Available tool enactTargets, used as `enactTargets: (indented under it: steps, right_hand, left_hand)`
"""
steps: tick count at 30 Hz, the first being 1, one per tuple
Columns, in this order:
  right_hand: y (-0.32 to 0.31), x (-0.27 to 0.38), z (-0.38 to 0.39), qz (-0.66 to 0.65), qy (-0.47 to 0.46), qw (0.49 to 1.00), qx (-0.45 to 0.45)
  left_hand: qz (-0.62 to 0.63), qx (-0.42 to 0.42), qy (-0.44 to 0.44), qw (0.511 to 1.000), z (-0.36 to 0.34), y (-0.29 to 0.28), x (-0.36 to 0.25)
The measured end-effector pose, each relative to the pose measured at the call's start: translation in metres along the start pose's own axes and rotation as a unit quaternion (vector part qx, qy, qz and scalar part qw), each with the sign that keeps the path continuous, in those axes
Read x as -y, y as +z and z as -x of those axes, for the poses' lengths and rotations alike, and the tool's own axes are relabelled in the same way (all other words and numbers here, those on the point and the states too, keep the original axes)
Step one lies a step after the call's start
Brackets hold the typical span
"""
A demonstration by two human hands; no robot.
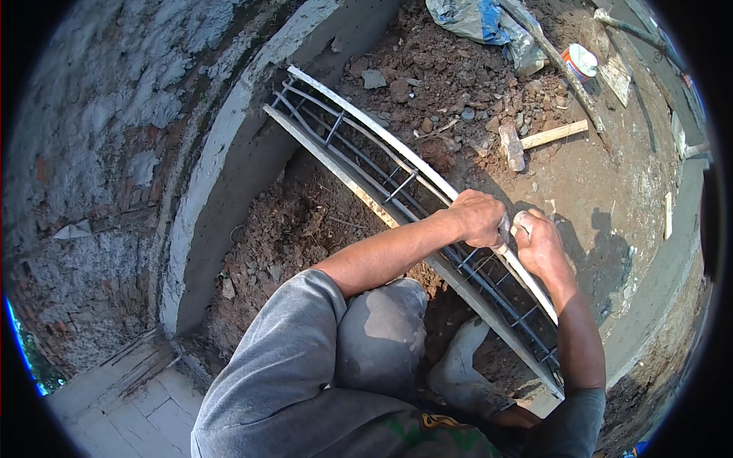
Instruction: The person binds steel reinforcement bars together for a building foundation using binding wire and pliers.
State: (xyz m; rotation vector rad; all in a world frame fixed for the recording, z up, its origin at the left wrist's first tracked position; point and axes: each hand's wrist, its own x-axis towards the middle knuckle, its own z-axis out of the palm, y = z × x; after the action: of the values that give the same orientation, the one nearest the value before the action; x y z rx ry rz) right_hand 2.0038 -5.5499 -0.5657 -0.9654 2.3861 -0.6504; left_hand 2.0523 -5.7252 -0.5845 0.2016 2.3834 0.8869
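Note:
A long narrow formwork of two boards runs from upper left to lower right, with a steel rebar cage (403,185) between them. The pale far board (366,122) passes beneath my left hand (479,218), which is closed at its top edge. My right hand (540,243) is closed just beyond that board, close to the left one. Something small and pale shows between the two hands, but what either holds is hidden by the fingers. Nearer my knees lies the near board (489,317), with the cage's stirrups showing beside it.
A hammer with a wooden handle (556,134) lies on the soil beyond. Farther off are a white-and-red bucket (580,62), a crumpled sack (467,19) and a wooden pole (553,57). A concrete beam (210,172) and rough wall (99,153) stand at left; another concrete edge (676,252) curves at right.

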Motion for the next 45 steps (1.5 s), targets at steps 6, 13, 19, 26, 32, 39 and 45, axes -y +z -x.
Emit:
enactTargets:
  steps: [6,13,19,26,32,39,45]
  right_hand:
    - [-0.025,0.014,-0.007,0.234,0.018,0.932,0.278]
    - [-0.010,-0.019,-0.016,-0.127,0.100,0.979,0.128]
    - [-0.023,0.002,-0.007,0.086,0.158,0.960,0.216]
    - [-0.028,0.003,-0.033,-0.129,0.086,0.928,0.340]
    - [0.007,-0.016,-0.030,-0.053,0.207,0.946,0.246]
    - [-0.014,-0.017,-0.014,0.043,0.151,0.949,0.274]
    - [-0.020,-0.018,-0.019,-0.209,0.083,0.931,0.289]
  left_hand:
    - [0.025,-0.010,0.020,0.999,0.011,-0.004,-0.001]
    - [0.000,-0.001,0.029,1.000,0.007,-0.003,0.001]
    - [-0.012,0.000,0.010,1.000,0.003,-0.003,0.000]
    - [0.034,0.001,0.035,0.999,0.009,0.001,0.010]
    - [0.080,-0.170,0.149,0.971,-0.001,0.014,0.025]
    - [0.034,-0.087,0.140,0.986,0.001,0.008,0.022]
    - [0.007,-0.052,0.105,0.993,-0.002,0.010,0.021]
